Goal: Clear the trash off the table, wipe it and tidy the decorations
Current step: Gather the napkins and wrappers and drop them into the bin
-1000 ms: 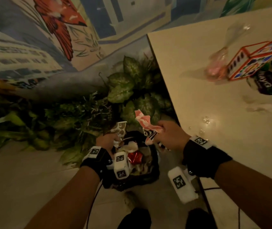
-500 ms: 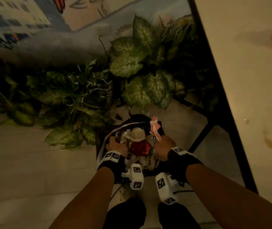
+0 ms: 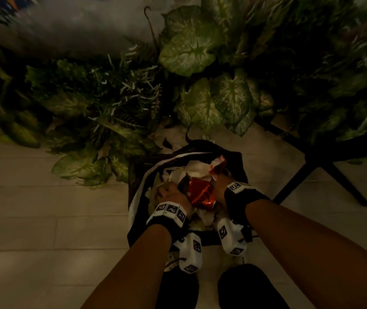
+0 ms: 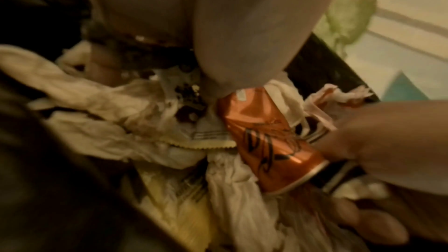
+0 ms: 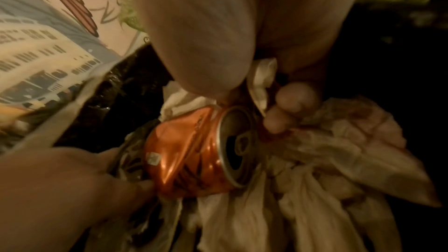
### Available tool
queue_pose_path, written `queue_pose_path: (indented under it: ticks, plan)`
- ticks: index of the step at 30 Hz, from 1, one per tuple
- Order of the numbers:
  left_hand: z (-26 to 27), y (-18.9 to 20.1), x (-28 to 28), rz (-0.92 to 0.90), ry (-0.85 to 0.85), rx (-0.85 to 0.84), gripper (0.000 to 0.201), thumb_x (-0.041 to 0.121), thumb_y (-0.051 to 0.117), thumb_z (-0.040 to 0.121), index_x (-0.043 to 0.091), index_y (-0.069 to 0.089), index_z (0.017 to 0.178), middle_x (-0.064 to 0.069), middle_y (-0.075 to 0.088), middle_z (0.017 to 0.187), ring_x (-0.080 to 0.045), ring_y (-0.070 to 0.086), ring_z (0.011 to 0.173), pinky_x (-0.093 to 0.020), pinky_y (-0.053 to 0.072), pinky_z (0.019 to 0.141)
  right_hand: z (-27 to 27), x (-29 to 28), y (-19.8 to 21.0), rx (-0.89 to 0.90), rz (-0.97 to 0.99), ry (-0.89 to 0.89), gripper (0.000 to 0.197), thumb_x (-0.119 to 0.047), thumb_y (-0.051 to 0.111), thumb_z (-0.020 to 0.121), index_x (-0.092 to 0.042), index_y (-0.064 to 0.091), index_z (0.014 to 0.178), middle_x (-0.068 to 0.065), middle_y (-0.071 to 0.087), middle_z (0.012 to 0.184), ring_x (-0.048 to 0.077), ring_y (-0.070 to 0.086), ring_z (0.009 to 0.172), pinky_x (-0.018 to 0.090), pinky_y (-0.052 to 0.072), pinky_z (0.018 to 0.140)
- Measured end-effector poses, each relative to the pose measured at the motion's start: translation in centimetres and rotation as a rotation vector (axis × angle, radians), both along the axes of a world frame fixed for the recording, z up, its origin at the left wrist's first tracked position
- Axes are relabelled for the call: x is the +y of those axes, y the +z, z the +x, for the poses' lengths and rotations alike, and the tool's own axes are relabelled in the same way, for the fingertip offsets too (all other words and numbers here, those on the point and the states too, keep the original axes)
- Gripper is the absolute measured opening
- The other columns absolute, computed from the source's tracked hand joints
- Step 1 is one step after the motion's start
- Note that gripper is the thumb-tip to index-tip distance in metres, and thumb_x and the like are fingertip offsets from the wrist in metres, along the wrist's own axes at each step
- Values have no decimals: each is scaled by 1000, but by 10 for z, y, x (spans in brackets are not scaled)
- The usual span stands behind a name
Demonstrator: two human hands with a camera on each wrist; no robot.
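Down in the head view: both hands, left hand and right hand, sunk in the black trash bag, flanking a crushed orange drink can. Left wrist view: left fingers touching the can top, curl unclear. Right wrist view: right fingers curled, pinching crumpled red-and-white paper wrapper just beside the can.

Orange can, seemingly black-marked, among whitish napkins.
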State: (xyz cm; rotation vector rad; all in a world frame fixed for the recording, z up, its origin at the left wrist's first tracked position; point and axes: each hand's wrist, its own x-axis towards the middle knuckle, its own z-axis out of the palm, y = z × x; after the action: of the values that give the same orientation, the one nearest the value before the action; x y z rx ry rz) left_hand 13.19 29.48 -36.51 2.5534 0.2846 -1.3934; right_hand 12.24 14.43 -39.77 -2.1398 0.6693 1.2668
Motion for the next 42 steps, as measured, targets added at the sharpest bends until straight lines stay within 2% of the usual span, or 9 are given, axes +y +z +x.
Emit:
queue_pose_path:
  ticks: [8, 11, 14, 17, 19, 22, 26, 31, 42]
  plan:
    - [10, 22, 4, -5, -118, 135, 83, 41, 47, 89, 18, -3, 151, -14, -1, 157, -41, 7, 143, -50, 22, 113, -1, -3, 24, -30, -10, -75, 80, -49, 57, 86, -15, 20, 149, 12, 31, 151, 33, 40, 133, 36, 39, 106]
    - [14, 45, 16, -77, -53, 104, 81, 29, 51, 88, 28, -1, 151, -12, 19, 155, -38, 32, 135, -40, 37, 102, -8, -1, 52, -33, 13, -193, 91, -48, 63, 78, -23, 12, 149, 12, 38, 146, 35, 49, 122, 32, 44, 94]
    - [15, 77, 21, -151, 32, 98, 79, 25, 48, 91, 32, -2, 151, -13, 39, 144, -36, 55, 110, -33, 48, 85, -21, 0, 98, -150, 60, -166, 79, -57, 39, 85, -32, 0, 148, 9, 29, 153, 35, 43, 129, 43, 40, 106]
    - [17, 117, 23, -138, -5, 18, 66, 29, 46, 94, 20, 14, 151, -12, 36, 148, -34, 46, 125, -36, 42, 97, -36, 3, 154, -221, 114, -70, 67, -57, 30, 92, -32, 5, 150, 5, 24, 156, 27, 35, 137, 40, 31, 114]
    - [22, 149, 23, -146, -42, -18, 49, 26, 45, 96, 10, 38, 141, -12, 43, 143, -33, 46, 126, -36, 41, 103, -45, 7, 205, -201, 128, -3, 54, -43, 36, 97, -19, 30, 145, 9, 38, 148, 27, 45, 129, 32, 39, 105]
    - [29, 192, 21, -161, -97, -66, 33, 21, 49, 94, 9, 59, 124, -11, 52, 134, -31, 51, 120, -36, 44, 100, -61, 6, 273, -159, 153, 64, 30, -23, 48, 94, -14, 51, 123, 13, 48, 137, 30, 50, 121, 28, 41, 93]
    - [35, 242, 3, -348, -8, -168, 15, 14, 60, 82, 18, 66, 95, -14, 65, 106, -32, 62, 97, -41, 54, 85, -80, -9, 357, -303, 203, 163, 39, -26, 52, 93, -16, 52, 130, 8, 53, 134, 27, 52, 119, 24, 40, 90]
    - [26, 329, -55, -603, 63, -303, 12, 5, 63, 84, 6, 66, 96, -14, 67, 84, -26, 62, 76, -37, 52, 67, -112, -71, 427, -473, 110, 154, 32, -34, 54, 91, -21, 58, 120, 3, 59, 121, 23, 56, 106, 38, 48, 93]
    - [-61, 398, -247, -857, -28, -393, 13, 4, 61, 88, 15, 65, 85, -13, 69, 90, -25, 65, 80, -32, 52, 66, -231, -308, 471, -563, -75, -63, 31, -36, 62, 88, -23, 61, 116, -6, 64, 112, 10, 56, 89, 22, 42, 77]
